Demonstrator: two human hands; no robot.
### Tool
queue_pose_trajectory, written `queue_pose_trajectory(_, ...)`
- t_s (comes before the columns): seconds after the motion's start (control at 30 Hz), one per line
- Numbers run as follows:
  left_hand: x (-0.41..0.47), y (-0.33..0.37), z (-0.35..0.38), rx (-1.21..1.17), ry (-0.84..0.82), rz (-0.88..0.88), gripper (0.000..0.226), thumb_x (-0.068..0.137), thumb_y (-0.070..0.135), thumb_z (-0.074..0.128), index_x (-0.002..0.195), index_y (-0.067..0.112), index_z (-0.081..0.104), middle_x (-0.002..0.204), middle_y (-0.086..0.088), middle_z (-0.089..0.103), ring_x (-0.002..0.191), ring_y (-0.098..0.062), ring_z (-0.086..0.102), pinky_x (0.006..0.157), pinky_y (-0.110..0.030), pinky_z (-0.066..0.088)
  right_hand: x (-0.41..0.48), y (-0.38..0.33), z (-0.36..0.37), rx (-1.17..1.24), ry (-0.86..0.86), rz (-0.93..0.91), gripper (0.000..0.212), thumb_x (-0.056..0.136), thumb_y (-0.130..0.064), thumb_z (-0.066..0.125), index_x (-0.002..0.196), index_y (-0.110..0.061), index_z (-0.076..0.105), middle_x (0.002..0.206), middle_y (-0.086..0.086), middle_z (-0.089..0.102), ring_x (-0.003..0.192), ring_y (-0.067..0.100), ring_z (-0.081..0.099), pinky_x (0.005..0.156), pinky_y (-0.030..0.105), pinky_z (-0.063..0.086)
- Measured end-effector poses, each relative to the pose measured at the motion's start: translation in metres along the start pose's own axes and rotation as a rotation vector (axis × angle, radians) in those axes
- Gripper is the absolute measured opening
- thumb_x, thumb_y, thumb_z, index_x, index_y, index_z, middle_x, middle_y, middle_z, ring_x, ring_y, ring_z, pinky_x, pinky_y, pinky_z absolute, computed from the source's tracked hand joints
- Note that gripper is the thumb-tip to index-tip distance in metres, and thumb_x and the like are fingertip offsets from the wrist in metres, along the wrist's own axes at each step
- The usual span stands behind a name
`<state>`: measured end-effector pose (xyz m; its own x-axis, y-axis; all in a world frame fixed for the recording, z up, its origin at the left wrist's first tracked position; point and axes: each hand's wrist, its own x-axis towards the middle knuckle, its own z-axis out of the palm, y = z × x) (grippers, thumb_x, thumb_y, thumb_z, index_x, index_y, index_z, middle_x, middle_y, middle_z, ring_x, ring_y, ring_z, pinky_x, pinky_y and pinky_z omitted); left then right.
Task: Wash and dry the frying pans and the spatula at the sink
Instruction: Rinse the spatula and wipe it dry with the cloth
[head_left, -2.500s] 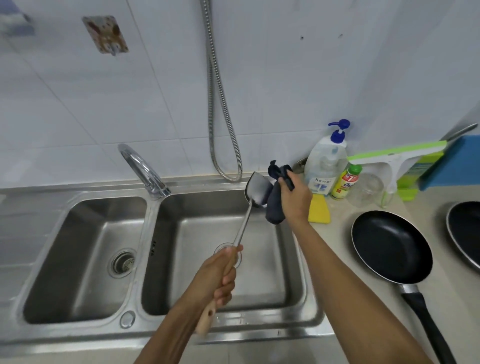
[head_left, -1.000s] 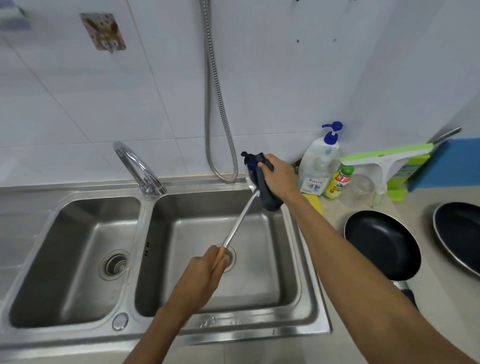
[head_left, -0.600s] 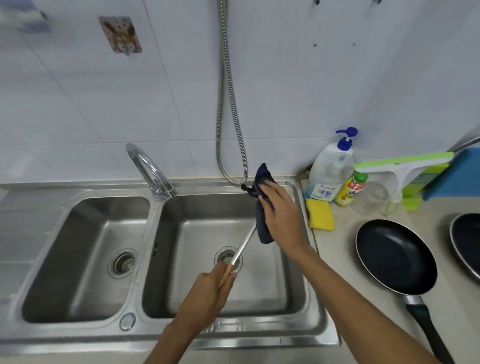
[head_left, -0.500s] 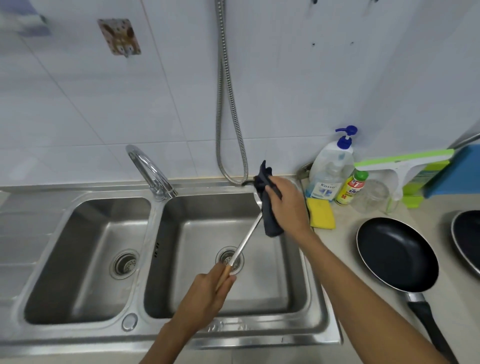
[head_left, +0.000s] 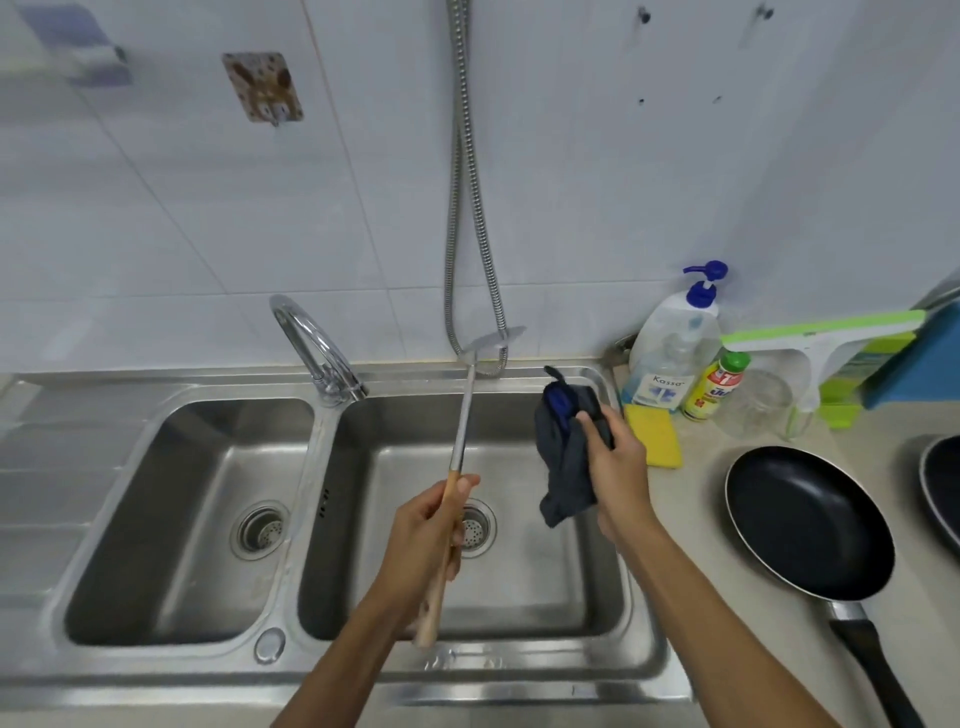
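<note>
My left hand (head_left: 423, 540) curls its fingers round the spatula (head_left: 462, 415) by its wooden handle, blade up over the right sink basin (head_left: 519, 597) — my right hand (head_left: 615, 467) pinches a dark cloth (head_left: 563, 467) beside it, apart. A frying pan (head_left: 808, 519) sits on the tabletop (head_left: 696, 483).

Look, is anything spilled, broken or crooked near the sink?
Nothing stands out. The left hand holds the spatula over the right basin, and the right hand holds the cloth beside it, not touching. The frying pan lies flat on the counter, the soap bottle stands upright, and no spill shows.
</note>
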<state>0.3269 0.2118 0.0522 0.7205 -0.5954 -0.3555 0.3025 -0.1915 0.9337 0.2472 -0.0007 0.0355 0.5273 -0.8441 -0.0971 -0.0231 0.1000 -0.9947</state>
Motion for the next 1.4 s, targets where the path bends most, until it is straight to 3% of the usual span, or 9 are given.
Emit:
queue_pose_trajectory(0.17,-0.003,-0.005,0.014,-0.193,-0.051,-0.131,0.033,0.093,0.039,0.066,0.103,0.008,0.059,0.064,-0.003,0.045,0.045,-0.011,0.040,0.037,-0.024,0.044,-0.059,0.000,0.010,-0.314,-0.244,-0.206,0.028,0.100,-0.020,0.061,0.127,-0.024,0.065,0.114,-0.014,0.070,0.106,0.001,0.065,0.088,0.014,0.049)
queue_pose_trajectory(0.33,-0.017,-0.016,0.005,-0.330,-0.137,-0.222,0.028,0.105,0.025,0.052,0.124,0.004,0.054,0.062,-0.003,0.040,0.040,-0.008,0.032,0.032,-0.020,0.037,-0.080,0.022,0.019,-0.575,-0.491,-0.509,0.035,0.099,-0.015,0.061,0.134,-0.019,0.063,0.135,-0.011,0.060,0.122,0.002,0.058,0.105,0.021,0.046)
queue_pose_trajectory(0.63,-0.039,-0.021,-0.001,-0.381,-0.290,-0.276,0.033,0.099,0.028,0.064,0.124,0.008,0.056,0.064,-0.005,0.031,0.037,-0.006,0.028,0.029,-0.017,0.035,0.004,0.033,0.038,-1.110,-0.310,-0.763,0.043,0.090,-0.015,0.066,0.133,-0.019,0.062,0.134,0.002,0.062,0.112,0.024,0.062,0.096,0.040,0.055)
queue_pose_trajectory(0.8,-0.034,-0.017,-0.001,-0.405,-0.249,-0.254,0.047,0.100,0.038,0.060,0.139,0.012,0.053,0.066,-0.004,0.033,0.041,-0.006,0.029,0.030,-0.017,0.034,0.037,0.009,0.034,-0.901,-0.143,-0.561,0.033,0.094,-0.011,0.063,0.125,-0.017,0.068,0.126,0.002,0.067,0.107,0.024,0.065,0.098,0.035,0.052)
queue_pose_trajectory(0.93,-0.025,-0.010,0.007,-0.396,-0.185,-0.297,0.060,0.101,0.055,0.049,0.136,0.007,0.052,0.081,-0.004,0.058,0.051,-0.006,0.042,0.030,-0.015,0.035,-0.017,0.007,0.043,-0.814,-0.366,-0.602,0.034,0.094,-0.015,0.066,0.128,-0.019,0.068,0.131,-0.002,0.066,0.116,0.015,0.063,0.107,0.029,0.047)
queue_pose_trajectory(1.07,-0.019,-0.011,0.004,-0.478,-0.244,-0.377,0.077,0.092,0.070,0.038,0.124,0.004,0.062,0.078,-0.008,0.057,0.049,-0.007,0.050,0.034,-0.014,0.042,-0.076,0.014,0.036,-0.707,-0.536,-0.548,0.037,0.097,-0.019,0.060,0.134,-0.027,0.063,0.138,-0.014,0.059,0.122,0.001,0.056,0.109,0.020,0.043)
queue_pose_trajectory(1.2,-0.019,-0.019,-0.005,-0.491,-0.320,-0.396,0.087,0.084,0.075,0.044,0.134,0.005,0.057,0.086,-0.006,0.057,0.063,-0.007,0.045,0.037,-0.014,0.043,-0.085,0.007,0.026,-0.780,-0.592,-0.596,0.039,0.096,-0.017,0.058,0.133,-0.027,0.062,0.139,-0.015,0.057,0.120,0.003,0.054,0.106,0.017,0.041)
queue_pose_trajectory(1.3,-0.022,-0.018,-0.003,-0.471,-0.385,-0.418,0.085,0.077,0.072,0.066,0.142,0.021,0.048,0.091,-0.005,0.058,0.064,-0.008,0.047,0.037,-0.017,0.046,-0.051,0.000,0.028,-0.976,-0.467,-0.756,0.038,0.092,-0.015,0.064,0.129,-0.023,0.065,0.134,-0.005,0.062,0.112,0.018,0.059,0.100,0.032,0.051)
queue_pose_trajectory(1.4,-0.030,-0.016,0.001,-0.427,-0.426,-0.411,0.080,0.072,0.065,0.079,0.142,0.038,0.049,0.096,-0.007,0.055,0.065,-0.011,0.050,0.037,-0.020,0.048,0.002,-0.007,0.029,-1.101,-0.235,-0.702,0.036,0.093,-0.015,0.063,0.129,-0.024,0.064,0.124,0.000,0.064,0.102,0.028,0.059,0.089,0.042,0.054)
